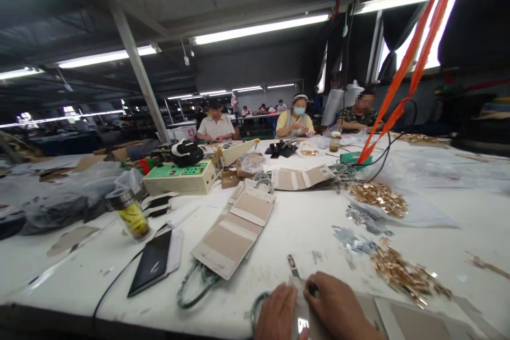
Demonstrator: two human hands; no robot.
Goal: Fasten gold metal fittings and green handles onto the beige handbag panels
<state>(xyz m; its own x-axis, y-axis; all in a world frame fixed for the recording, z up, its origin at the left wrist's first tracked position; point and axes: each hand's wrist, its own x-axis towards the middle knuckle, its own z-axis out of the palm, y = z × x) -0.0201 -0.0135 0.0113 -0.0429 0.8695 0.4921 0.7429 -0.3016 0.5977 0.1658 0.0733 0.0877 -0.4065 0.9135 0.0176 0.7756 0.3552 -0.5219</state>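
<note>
At the near edge of the table, my left hand (275, 311) lies with its fingers stretched out and together, pressing on a beige panel with a shiny strip. Close beside it my right hand (337, 303) is closed around a dark round-ended object (313, 289), most of which the fingers hide. More of the beige panel (418, 321) with pale edging extends to the right under my right forearm. A slim metal piece (293, 264) lies just beyond my fingertips. Part of a green cord loop (257, 305) shows left of my left hand.
Stacked beige panels (235, 231) with green cord handles lie ahead. Gold metal pieces (406, 271) are heaped at right, near silver ones (354, 239). A black notebook (151, 263), a jar (129, 215) and a machine (181, 175) stand left. Orange ribbons (410, 58) hang at right. Several people sit beyond.
</note>
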